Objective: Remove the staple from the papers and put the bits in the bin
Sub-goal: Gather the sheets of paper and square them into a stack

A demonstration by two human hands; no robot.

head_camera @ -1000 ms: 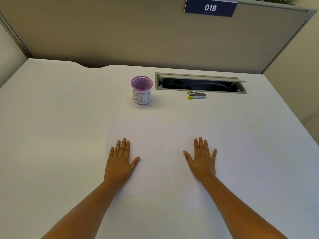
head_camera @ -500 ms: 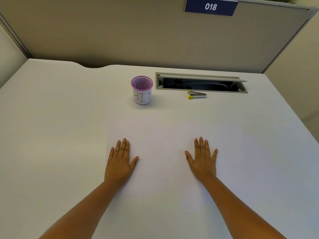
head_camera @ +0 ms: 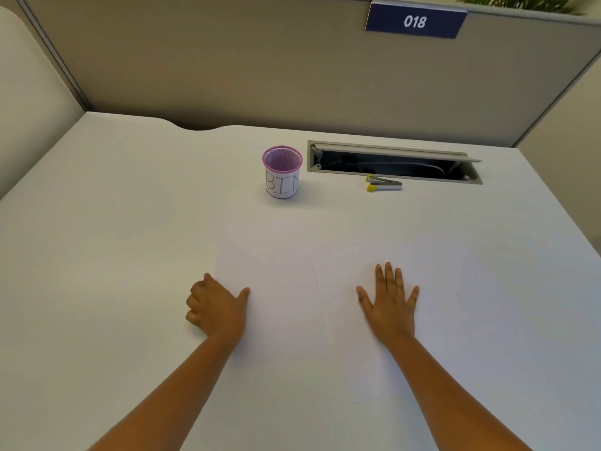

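White papers (head_camera: 279, 288) lie flat on the white desk in front of me, and their edges are faint. No staple can be made out. My left hand (head_camera: 216, 307) is at the papers' left edge, thumb on top of the sheet and fingers curled in at the edge. My right hand (head_camera: 390, 304) rests flat on the papers' right part, fingers spread. Farther back stands a purple mesh cup labelled BIN (head_camera: 282, 172). A staple remover (head_camera: 383, 184) with yellow tips lies to its right.
An open cable tray (head_camera: 393, 151) is sunk into the desk just behind the staple remover. Grey partition walls close off the back and both sides. A blue sign reading 018 (head_camera: 414, 21) hangs on the back partition.
My left hand was flat with fingers spread; its fingers have curled in at the papers' left edge. The right hand stays flat. The view has tilted slightly.
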